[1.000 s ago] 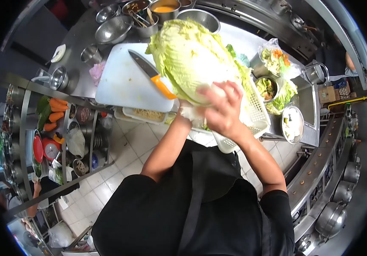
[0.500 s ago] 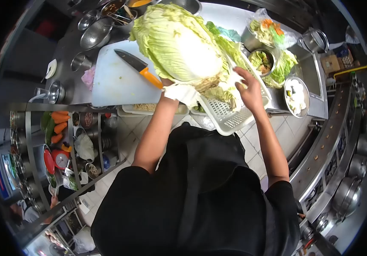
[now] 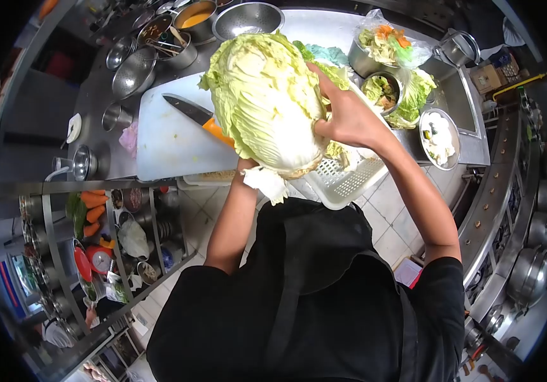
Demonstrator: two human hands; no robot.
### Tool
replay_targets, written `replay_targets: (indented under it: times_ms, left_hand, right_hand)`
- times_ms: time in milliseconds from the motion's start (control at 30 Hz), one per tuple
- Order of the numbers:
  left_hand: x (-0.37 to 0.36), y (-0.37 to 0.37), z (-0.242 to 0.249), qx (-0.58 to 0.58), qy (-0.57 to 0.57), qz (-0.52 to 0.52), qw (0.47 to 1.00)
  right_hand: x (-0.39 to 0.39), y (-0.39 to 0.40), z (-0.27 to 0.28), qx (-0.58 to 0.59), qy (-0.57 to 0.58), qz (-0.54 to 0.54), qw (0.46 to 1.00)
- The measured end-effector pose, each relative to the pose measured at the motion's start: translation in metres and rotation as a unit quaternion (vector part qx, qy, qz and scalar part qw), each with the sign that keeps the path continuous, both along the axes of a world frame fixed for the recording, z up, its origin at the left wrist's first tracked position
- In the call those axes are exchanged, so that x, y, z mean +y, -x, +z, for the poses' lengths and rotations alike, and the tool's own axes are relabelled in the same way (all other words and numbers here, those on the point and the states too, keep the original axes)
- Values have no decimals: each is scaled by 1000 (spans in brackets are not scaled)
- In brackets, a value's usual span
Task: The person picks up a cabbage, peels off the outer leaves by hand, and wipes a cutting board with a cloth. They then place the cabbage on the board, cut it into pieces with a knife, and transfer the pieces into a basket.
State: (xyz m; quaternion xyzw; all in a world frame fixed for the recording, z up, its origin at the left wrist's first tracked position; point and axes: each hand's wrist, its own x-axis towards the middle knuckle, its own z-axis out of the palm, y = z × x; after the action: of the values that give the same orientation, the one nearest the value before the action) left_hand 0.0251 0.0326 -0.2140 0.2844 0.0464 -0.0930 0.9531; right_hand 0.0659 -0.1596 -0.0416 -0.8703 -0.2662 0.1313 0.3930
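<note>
A large napa cabbage (image 3: 264,102) is held up over the right part of the white cutting board (image 3: 165,137). Its pale stem end faces me. My left hand (image 3: 246,167) supports it from below on the left, fingers hidden beneath the head. Against its right side lies my right hand (image 3: 353,120), thumb and fingers spread around the leaves. A loose white leaf piece (image 3: 267,184) hangs near my left wrist. Partly covered by the cabbage, a knife (image 3: 187,109) with an orange handle rests on the board. Below my right forearm is a white perforated basket (image 3: 343,184) with leaf scraps.
Metal bowls and pots, including a colander (image 3: 248,22), stand at the back. On the right are a steel pot (image 3: 369,60) with bagged vegetables, leafy greens (image 3: 416,95) and a bowl (image 3: 439,139) of white pieces. A pink cloth (image 3: 129,139) lies left of the board.
My right hand has moved from over the basket up onto the cabbage's right side. The cabbage is turned more upright, and my view has shifted slightly.
</note>
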Motion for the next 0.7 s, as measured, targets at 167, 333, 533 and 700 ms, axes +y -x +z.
replay_targets:
  times_ms: [167,333,533,700]
  left_hand:
    - [1,15,-28,58,-22,-41,997]
    - [3,21,-50,99,-43,-60,992]
    - [16,-10,24,23,-74,49,996]
    - [-15,2,90,-70,80,123,987]
  right_hand:
    - [-1,-13,-31,83,-79,-131,985]
    - [9,-9,-68,181,-84,-267,943]
    - [5,-23,-40,34,-145,-294,944]
    - [8,-21,10,-273,-213,-285,894]
